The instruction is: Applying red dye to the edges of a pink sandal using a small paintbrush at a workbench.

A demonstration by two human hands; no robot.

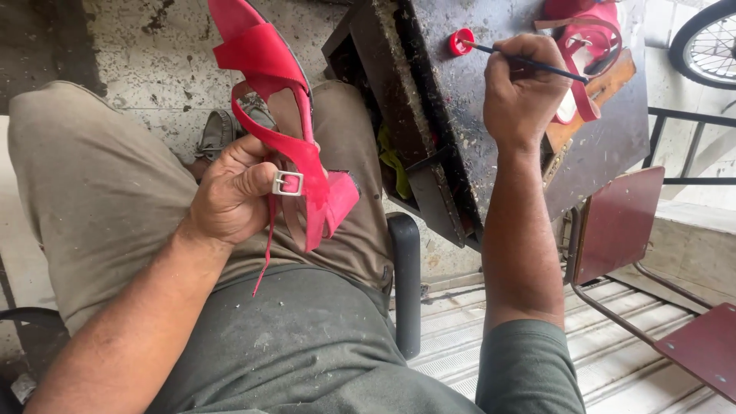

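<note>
Sandal (287, 130) over lap, left; cap (461, 41) on workbench (460, 115), right; second sandal (586, 46) beyond cap.

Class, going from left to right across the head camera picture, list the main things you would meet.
Left hand → red high-heeled sandal → small red cap → right hand holding a thin brush → second red sandal → bicycle wheel.

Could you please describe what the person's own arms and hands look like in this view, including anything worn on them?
Both forearms are bare, with no watch, bracelet or gloves. The left hand and right hand show no rings on the visible fingers. Only the right upper arm shows clothing: a short grey-green sleeve, dusty like the shirt.
</note>
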